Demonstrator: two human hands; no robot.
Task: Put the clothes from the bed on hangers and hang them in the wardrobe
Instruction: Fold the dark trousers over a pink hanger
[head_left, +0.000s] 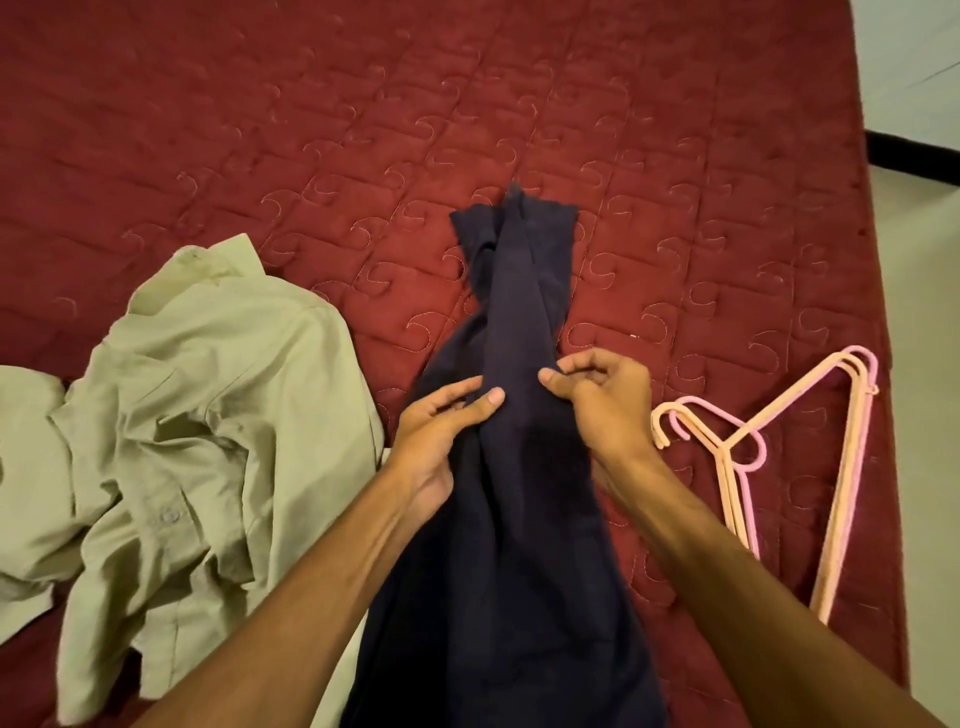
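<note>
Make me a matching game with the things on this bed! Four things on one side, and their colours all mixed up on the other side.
Things
1. middle garment
2. crumpled shirt
3. hangers
4. bed cover

Colours
A. pink and peach
B. navy blue
C. dark red
D. pale green

Pairs: 1-B, 2-D, 3-A, 4-C
</note>
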